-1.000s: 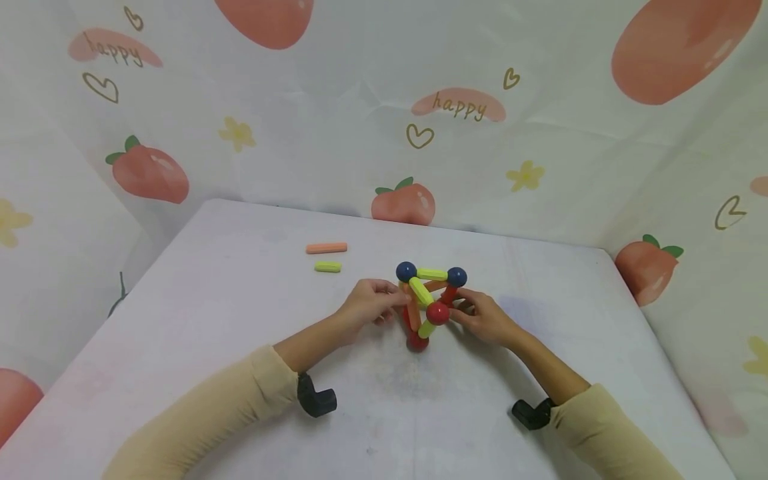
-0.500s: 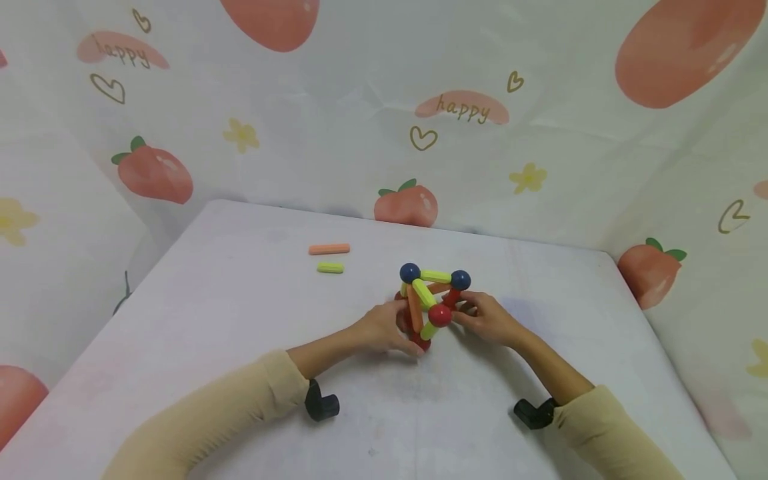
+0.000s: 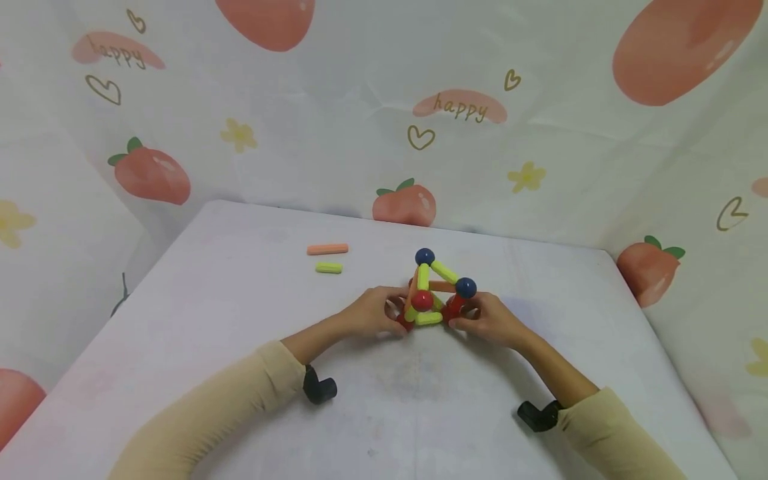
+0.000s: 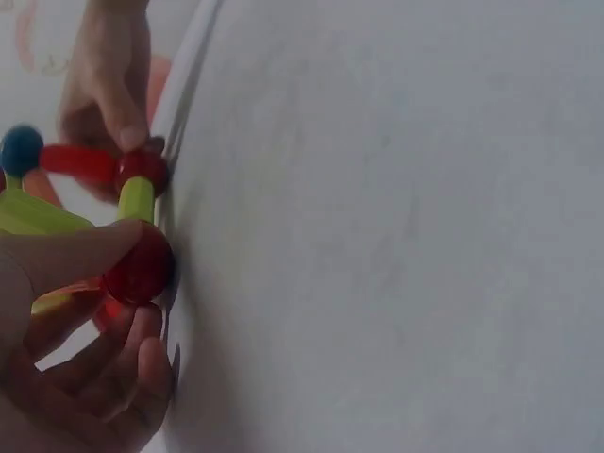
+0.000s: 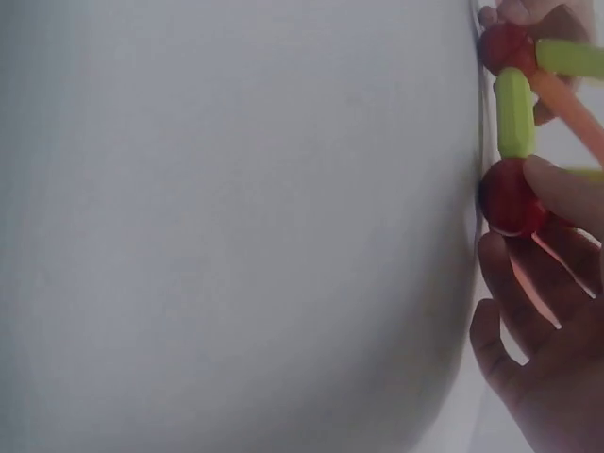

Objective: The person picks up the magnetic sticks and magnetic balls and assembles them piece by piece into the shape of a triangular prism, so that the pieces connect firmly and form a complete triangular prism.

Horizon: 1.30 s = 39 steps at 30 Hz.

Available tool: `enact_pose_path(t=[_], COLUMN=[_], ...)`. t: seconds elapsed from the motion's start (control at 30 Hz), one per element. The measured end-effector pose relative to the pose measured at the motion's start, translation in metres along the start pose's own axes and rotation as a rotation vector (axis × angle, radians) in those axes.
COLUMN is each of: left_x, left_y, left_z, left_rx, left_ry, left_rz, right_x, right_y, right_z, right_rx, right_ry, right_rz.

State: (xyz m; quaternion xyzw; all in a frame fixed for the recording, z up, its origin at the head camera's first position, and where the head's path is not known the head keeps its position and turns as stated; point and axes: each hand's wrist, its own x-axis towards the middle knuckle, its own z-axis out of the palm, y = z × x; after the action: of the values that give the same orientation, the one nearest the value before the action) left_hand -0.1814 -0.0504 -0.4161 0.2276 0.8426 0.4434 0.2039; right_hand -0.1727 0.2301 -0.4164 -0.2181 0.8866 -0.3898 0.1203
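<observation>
A frame of coloured rods and balls [image 3: 429,319] stands on the table between the two hands. Blue balls [image 3: 425,257] top it, a red ball [image 3: 423,301] juts toward me, and yellow, orange and red rods join them. At its lower left corner, my left hand [image 3: 375,312] pinches a red ball [image 4: 140,264] between thumb and fingers. On the other side, my right hand [image 3: 493,320] pinches another lower red ball [image 5: 512,196]. A short yellow rod [image 5: 514,113] links these two balls. Fingers partly hide the far side of the frame.
Beyond the left hand lie a loose orange rod [image 3: 327,249] and a shorter yellow rod [image 3: 329,267]. The white table [image 3: 384,413] ends at a printed cloth backdrop [image 3: 336,120]. Dark wrist mounts [image 3: 319,387] sit by both sleeves.
The frame has turned, its near lower corner swinging back and left, so a yellow rod now faces me. My left hand has shifted along with that corner; the right hand stays nearly in place.
</observation>
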Motion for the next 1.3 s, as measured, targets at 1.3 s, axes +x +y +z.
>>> enact_pose_path(t=[1.3], left_x=[-0.014], left_y=[-0.086], left_z=[-0.125], left_rx=[-0.099], left_ry=[0.634], left_rz=[-0.21], right_x=[0.011], right_y=[0.001], right_z=[0.005], right_rx=[0.046], right_ry=[0.007], right_rz=[-0.019])
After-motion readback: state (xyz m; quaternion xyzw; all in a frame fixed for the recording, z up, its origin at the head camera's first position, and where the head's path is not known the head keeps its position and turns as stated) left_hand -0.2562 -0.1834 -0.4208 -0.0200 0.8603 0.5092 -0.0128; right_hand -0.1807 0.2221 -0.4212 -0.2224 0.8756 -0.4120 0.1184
